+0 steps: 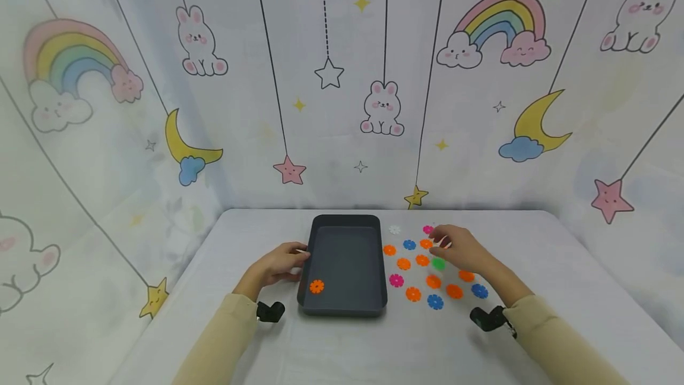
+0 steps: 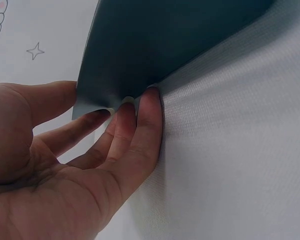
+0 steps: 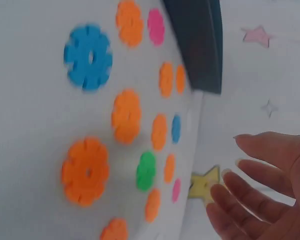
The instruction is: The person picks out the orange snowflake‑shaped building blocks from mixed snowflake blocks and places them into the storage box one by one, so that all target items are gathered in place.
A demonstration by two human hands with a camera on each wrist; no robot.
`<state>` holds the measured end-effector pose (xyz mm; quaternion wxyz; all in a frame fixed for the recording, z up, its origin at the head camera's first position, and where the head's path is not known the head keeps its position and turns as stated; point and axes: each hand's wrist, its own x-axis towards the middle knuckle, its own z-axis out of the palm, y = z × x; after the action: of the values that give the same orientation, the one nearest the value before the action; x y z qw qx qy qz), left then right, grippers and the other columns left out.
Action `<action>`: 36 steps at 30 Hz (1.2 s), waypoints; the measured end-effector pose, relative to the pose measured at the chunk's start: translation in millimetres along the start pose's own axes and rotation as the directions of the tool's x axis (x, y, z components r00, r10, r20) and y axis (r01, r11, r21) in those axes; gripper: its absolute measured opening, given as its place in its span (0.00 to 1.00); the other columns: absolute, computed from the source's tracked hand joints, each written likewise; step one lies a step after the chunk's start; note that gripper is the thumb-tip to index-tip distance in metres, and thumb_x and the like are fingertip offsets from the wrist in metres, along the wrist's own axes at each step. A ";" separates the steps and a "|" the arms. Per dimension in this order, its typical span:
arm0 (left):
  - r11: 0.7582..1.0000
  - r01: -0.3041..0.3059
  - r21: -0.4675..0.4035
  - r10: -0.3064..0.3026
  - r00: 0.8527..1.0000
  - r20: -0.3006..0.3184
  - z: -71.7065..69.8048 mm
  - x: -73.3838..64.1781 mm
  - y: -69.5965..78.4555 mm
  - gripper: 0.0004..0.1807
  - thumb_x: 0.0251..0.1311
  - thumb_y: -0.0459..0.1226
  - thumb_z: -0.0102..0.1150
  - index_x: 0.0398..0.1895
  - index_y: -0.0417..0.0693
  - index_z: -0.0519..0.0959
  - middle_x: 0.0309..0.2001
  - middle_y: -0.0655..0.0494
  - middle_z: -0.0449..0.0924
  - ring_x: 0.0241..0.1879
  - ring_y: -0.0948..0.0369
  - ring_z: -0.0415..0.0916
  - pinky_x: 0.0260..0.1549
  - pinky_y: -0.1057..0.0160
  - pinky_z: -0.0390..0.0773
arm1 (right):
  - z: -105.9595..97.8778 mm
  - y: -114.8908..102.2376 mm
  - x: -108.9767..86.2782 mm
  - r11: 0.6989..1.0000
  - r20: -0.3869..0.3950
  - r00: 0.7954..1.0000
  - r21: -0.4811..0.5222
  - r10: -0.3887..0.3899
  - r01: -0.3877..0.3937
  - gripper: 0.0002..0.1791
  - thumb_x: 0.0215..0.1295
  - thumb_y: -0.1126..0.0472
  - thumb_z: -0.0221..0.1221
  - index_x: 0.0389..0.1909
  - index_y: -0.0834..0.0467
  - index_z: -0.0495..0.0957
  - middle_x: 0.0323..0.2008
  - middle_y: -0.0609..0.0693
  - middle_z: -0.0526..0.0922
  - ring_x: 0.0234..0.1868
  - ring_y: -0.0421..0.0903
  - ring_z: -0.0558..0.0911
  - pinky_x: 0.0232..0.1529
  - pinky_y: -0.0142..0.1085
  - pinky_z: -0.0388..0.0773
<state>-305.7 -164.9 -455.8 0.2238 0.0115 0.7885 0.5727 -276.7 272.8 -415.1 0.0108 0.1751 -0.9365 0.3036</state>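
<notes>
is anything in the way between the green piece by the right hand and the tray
Yes, along the surface: one orange piece and then a second orange piece lie flat between the green piece and the tray, whose raised side comes last. Lifted over these, the way looks clear.

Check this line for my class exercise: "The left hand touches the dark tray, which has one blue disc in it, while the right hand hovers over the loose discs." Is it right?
Not quite: the one disc in the dark tray is orange, not blue, as the head view shows. The left hand does touch the tray, and the right hand hovers over the loose discs.
</notes>
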 end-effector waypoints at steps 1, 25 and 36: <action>1.000 -0.001 0.001 0.001 1.000 0.001 0.0 0.1 -0.1 0.26 0.76 0.37 0.53 0.73 0.36 0.66 0.64 0.38 0.74 0.60 0.46 0.76 0.48 0.50 0.84 | -1.4 5.2 0.7 1.000 -0.008 1.000 -0.005 0.013 -0.013 0.17 0.68 0.63 0.65 0.53 0.68 0.79 0.47 0.61 0.83 0.45 0.53 0.80 0.44 0.44 0.83; 1.000 0.002 0.015 -0.002 1.000 0.007 -1.8 4.1 0.2 0.27 0.76 0.38 0.53 0.73 0.36 0.65 0.63 0.39 0.75 0.59 0.47 0.77 0.46 0.52 0.85 | 1.9 73.5 10.5 0.950 0.103 0.946 0.028 0.306 -0.311 0.18 0.66 0.60 0.66 0.52 0.66 0.79 0.48 0.59 0.82 0.50 0.57 0.79 0.52 0.51 0.82; 1.000 0.006 0.016 -0.006 1.000 -0.002 -1.9 5.2 -1.0 0.27 0.76 0.38 0.53 0.73 0.37 0.66 0.61 0.39 0.76 0.58 0.48 0.77 0.46 0.53 0.85 | 2.1 69.8 9.5 0.955 0.091 0.951 0.020 0.294 -0.297 0.16 0.66 0.62 0.66 0.50 0.68 0.79 0.44 0.59 0.81 0.45 0.55 0.79 0.50 0.50 0.83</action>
<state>-310.8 -165.6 -458.0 0.2247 0.0103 0.7933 0.5658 -308.8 321.2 -455.1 -0.0782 0.0461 -0.9466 0.3095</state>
